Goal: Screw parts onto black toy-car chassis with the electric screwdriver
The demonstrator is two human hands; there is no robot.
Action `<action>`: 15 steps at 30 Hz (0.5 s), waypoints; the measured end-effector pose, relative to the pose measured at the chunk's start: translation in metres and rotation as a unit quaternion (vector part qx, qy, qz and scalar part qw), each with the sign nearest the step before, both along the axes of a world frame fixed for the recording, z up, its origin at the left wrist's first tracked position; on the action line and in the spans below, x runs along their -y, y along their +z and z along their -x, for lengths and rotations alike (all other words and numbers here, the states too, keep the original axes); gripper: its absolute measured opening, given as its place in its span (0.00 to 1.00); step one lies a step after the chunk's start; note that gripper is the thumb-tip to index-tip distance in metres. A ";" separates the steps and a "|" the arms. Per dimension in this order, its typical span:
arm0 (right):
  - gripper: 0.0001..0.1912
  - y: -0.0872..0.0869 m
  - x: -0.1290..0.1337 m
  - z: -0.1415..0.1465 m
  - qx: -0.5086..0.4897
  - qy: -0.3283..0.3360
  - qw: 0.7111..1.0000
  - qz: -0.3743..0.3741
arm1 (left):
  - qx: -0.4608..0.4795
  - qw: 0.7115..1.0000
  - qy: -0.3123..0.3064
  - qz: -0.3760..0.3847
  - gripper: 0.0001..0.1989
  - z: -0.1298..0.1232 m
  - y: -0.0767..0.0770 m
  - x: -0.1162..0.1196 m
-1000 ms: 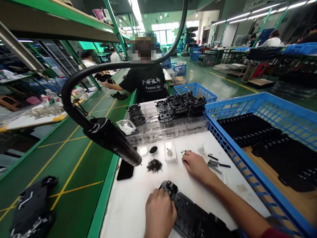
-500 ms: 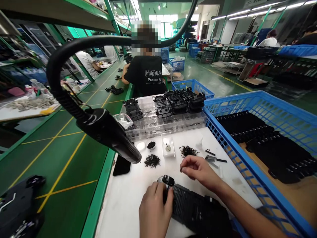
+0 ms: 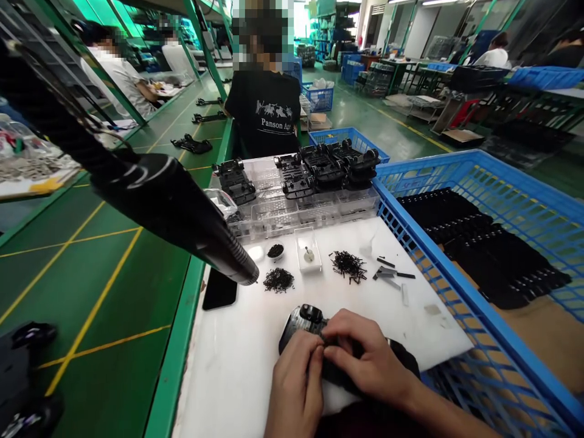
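Near the front edge of the white table (image 3: 228,365), the black chassis (image 3: 292,323) lies under the left hand (image 3: 296,372) and right hand (image 3: 371,359), whose fingers curl almost together, whatever they pinch hidden, so any tiny part there could drop should they slip.

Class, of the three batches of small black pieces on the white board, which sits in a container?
The batch in the small round cup. The left loose pile and right loose pile lie directly on the board.
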State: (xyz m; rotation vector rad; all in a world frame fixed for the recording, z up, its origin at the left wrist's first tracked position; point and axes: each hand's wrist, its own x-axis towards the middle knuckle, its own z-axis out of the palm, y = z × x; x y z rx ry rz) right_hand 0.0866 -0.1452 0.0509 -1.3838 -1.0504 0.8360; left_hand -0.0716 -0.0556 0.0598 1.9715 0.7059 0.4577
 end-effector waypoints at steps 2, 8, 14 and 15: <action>0.11 0.004 0.003 -0.001 0.081 0.028 0.996 -0.020 | -0.019 0.998 -0.027 -0.051 0.14 0.008 -0.004 -0.003; 0.07 -0.006 -0.001 0.006 0.086 0.025 0.996 0.016 | 0.021 0.972 -0.033 -0.230 0.13 0.026 -0.029 -0.010; 0.04 -0.028 -0.010 0.009 0.162 -0.005 0.979 0.122 | -0.054 0.960 0.035 -0.271 0.21 0.043 -0.055 -0.017; 0.05 -0.031 -0.011 0.009 0.192 0.001 0.973 0.130 | -0.058 0.961 0.030 -0.267 0.23 0.046 -0.058 -0.017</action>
